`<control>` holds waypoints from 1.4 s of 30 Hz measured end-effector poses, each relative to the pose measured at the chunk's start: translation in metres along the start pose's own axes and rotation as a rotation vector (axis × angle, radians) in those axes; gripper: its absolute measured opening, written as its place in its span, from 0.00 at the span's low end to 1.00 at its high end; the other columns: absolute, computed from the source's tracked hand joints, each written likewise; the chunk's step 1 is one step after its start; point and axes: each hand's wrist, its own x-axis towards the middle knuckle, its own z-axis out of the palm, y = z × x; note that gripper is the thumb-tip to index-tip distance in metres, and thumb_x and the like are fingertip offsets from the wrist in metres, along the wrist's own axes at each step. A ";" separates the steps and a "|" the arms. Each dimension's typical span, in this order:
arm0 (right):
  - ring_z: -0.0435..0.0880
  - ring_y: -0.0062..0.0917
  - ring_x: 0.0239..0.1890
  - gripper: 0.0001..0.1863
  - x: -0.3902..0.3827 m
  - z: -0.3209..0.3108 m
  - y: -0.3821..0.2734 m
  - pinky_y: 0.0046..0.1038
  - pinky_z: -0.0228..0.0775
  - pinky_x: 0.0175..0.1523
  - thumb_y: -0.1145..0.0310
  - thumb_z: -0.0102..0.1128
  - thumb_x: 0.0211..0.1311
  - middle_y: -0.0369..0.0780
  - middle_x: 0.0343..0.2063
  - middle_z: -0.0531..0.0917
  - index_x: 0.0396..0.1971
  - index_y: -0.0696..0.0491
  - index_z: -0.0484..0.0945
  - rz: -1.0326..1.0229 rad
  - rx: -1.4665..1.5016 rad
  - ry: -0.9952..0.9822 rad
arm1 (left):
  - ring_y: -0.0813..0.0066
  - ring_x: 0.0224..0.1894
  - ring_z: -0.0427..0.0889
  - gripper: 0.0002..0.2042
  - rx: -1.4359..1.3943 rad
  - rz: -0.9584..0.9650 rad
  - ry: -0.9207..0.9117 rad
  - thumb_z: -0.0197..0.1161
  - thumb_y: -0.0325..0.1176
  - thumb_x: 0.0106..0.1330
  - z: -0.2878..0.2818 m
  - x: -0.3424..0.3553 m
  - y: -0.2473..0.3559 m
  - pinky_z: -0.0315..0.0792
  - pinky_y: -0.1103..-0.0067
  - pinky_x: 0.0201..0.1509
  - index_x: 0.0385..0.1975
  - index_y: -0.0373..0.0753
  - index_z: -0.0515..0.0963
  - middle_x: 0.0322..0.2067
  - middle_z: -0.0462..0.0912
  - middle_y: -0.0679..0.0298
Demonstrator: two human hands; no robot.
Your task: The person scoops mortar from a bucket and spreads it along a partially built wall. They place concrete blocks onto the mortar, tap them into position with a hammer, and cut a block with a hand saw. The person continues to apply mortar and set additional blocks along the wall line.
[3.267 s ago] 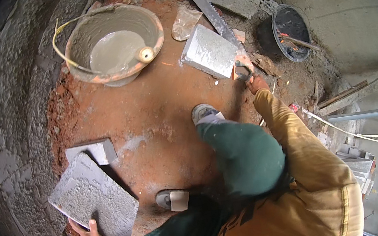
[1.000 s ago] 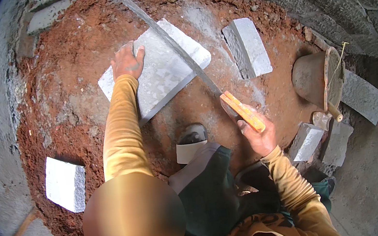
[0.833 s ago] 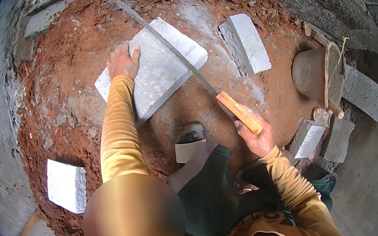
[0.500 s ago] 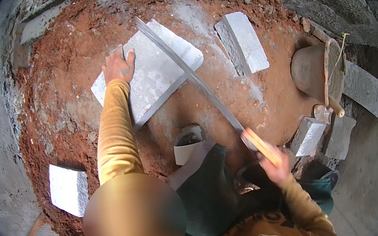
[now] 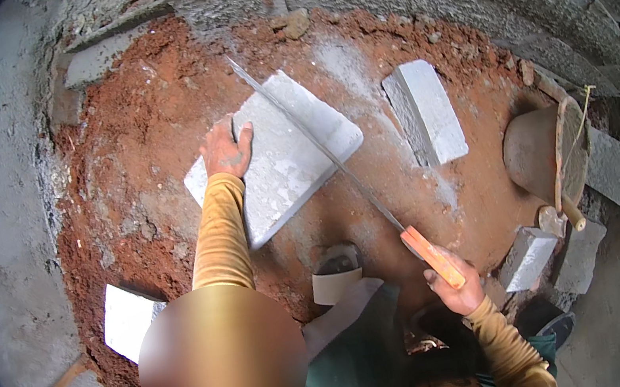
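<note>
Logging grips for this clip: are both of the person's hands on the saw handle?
No: only the right hand grips the orange saw handle, while the left hand rests on the pale slab.

A round blur [image 5: 224, 366] hides a corner of the pale block [image 5: 128, 317] near the left edge of the dirt [image 5: 143, 230]. The left hand [image 5: 227, 150] covers part of the broad slab [image 5: 274, 171].

Saw blade [image 5: 362, 190] in dull silver-grey; its handle [image 5: 432, 257] bright orange. Large block [image 5: 283, 173] pale grey, mottled with whiter patches. A smaller block [image 5: 440, 110] is light grey, its rough side darker. The ground [image 5: 156, 184] is rusty red-brown, streaked with whitish dust [image 5: 343, 68]. Sleeves [image 5: 218, 239] are mustard yellow, trousers [image 5: 363, 358] dark green. Bucket [image 5: 532, 152] grey-brown; wall [image 5: 417, 1] mottled grey.
</note>
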 end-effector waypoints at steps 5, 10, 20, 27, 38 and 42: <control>0.80 0.25 0.49 0.27 0.013 -0.013 -0.021 0.26 0.72 0.54 0.83 0.59 0.49 0.45 0.50 0.80 0.54 0.62 0.71 0.004 -0.024 -0.044 | 0.52 0.60 0.69 0.28 -0.088 -0.190 -0.067 0.47 0.57 0.65 -0.003 0.023 0.011 0.53 0.55 0.66 0.54 0.41 0.74 0.55 0.74 0.51; 0.83 0.21 0.41 0.28 0.015 -0.019 -0.031 0.24 0.75 0.48 0.83 0.57 0.49 0.42 0.44 0.81 0.55 0.60 0.71 0.090 -0.014 -0.048 | 0.54 0.60 0.70 0.26 0.048 -0.147 0.017 0.44 0.55 0.68 0.006 0.019 0.028 0.54 0.54 0.66 0.54 0.44 0.74 0.55 0.75 0.55; 0.83 0.22 0.36 0.27 0.002 -0.021 -0.016 0.25 0.76 0.44 0.80 0.59 0.49 0.42 0.38 0.83 0.54 0.58 0.73 -0.103 -0.212 -0.028 | 0.53 0.60 0.69 0.28 0.091 -0.189 -0.067 0.40 0.56 0.68 0.001 0.020 0.032 0.52 0.51 0.67 0.56 0.43 0.73 0.56 0.74 0.56; 0.81 0.24 0.49 0.26 0.021 -0.008 -0.055 0.25 0.72 0.51 0.78 0.57 0.52 0.46 0.48 0.80 0.56 0.58 0.72 0.049 -0.192 -0.061 | 0.53 0.60 0.69 0.27 0.089 -0.190 -0.091 0.41 0.56 0.68 -0.001 0.021 0.031 0.51 0.50 0.67 0.55 0.43 0.73 0.56 0.74 0.56; 0.79 0.29 0.54 0.26 0.016 -0.021 -0.055 0.28 0.69 0.58 0.80 0.58 0.52 0.46 0.51 0.79 0.56 0.62 0.70 -0.038 -0.276 -0.142 | 0.54 0.59 0.70 0.26 0.039 -0.192 -0.075 0.43 0.55 0.68 -0.001 0.020 0.030 0.50 0.51 0.68 0.54 0.42 0.74 0.55 0.75 0.56; 0.77 0.32 0.56 0.27 0.010 -0.018 -0.078 0.29 0.68 0.59 0.79 0.59 0.52 0.46 0.53 0.77 0.56 0.61 0.71 -0.128 -0.261 -0.117 | 0.55 0.59 0.70 0.26 0.036 -0.177 -0.084 0.43 0.55 0.68 0.000 0.017 0.028 0.51 0.53 0.67 0.54 0.42 0.74 0.55 0.75 0.56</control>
